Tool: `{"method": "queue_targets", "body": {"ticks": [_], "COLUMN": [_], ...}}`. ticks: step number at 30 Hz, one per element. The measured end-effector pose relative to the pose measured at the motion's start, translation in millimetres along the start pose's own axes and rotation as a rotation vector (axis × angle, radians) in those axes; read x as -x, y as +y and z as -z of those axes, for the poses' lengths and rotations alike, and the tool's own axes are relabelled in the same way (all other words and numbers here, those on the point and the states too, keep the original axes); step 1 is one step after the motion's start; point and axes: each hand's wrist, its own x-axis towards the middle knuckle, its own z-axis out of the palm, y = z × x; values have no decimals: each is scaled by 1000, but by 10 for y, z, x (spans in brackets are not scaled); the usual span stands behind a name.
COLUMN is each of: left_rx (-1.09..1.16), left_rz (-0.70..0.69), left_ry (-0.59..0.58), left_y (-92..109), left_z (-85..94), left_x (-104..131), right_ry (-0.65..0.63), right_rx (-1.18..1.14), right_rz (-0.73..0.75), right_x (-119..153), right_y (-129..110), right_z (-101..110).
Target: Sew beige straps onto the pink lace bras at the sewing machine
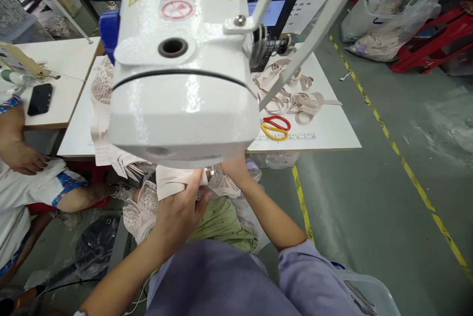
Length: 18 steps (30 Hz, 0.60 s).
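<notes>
Counting one white sewing machine [185, 114] and one pair of scissors [278, 127] on the counter [332, 131], I grip beige fabric [168, 180] at the machine's near end with my part-closed left hand [181, 212], but cannot tell my half-hidden right hand's [236, 170] grip.

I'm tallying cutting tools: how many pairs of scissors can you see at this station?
1: the scissors with red and yellow loop handles, on the white tabletop, right of the large white sewing machine. Others may be hidden behind the machine or under the beige fabric straps.
</notes>
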Motion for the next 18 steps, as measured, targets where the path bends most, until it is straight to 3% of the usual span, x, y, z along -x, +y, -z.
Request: {"method": "queue_targets", "body": {"ticks": [4, 7, 14, 18], "left_rx": [27, 3, 29, 16], "left_rz": [-22, -9, -58, -59], "left_ry": [-23, -15, 126, 153], "left_y": [-4, -42, -112, -34], "left_z": [-3, -17, -102, -165], "left_x": [5, 45, 136, 183], "right_ry": [92, 55, -49, -81], "right_rx": [-123, -204, -287, -298], "right_rz": [-79, -105, -220, -223], "right_x": [144, 283, 579, 754], "right_y": [112, 182, 132, 62], "right_z": [27, 20, 37, 96]}}
